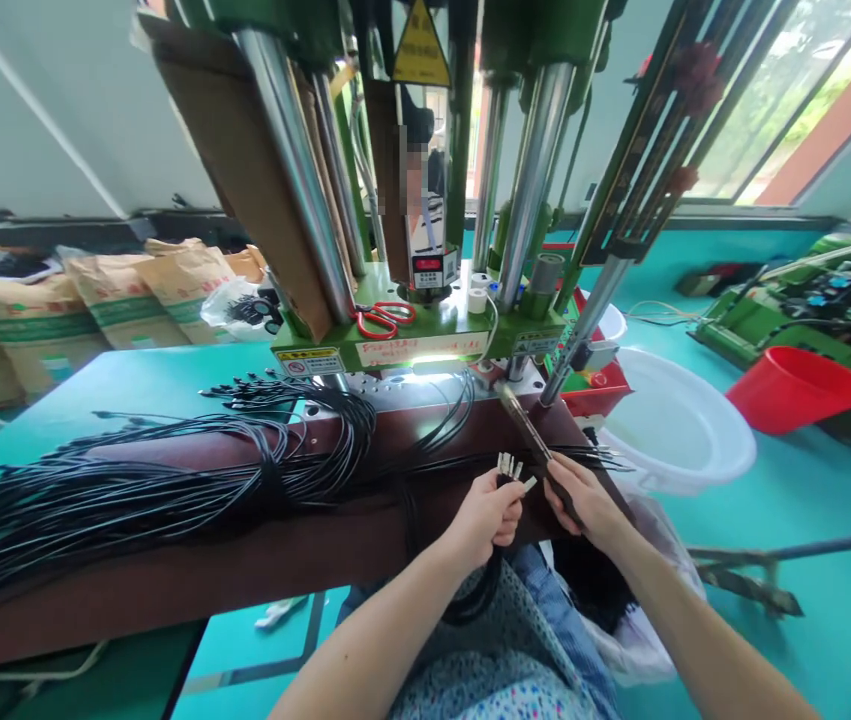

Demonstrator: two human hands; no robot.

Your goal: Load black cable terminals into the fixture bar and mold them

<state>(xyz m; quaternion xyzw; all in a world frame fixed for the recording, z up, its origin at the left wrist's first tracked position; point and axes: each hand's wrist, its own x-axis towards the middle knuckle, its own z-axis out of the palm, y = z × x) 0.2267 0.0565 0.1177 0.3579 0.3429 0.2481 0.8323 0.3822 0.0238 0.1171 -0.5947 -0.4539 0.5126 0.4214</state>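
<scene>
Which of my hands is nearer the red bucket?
Right. Your right hand is left of the red bucket, not touching it; your left hand is farther left.

Factory workshop: green pillared press [436, 318], yellow warning sign [421, 50], paper sacks [35, 325], bundled black cables [264, 470].

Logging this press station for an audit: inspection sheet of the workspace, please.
Surface: brown bench before a green press.
Job's things: silvery connector ends; long narrow tool, type unclear.
Clutter: red-handled scissors on the press.
Grippers: bare hands; left hand, fingers closed below the connector ends; right hand, fingers around the tool.
Cables: black bundles heaped along the bench's left.
Surroundings: paper sacks left; white tub, red bucket right.
</scene>
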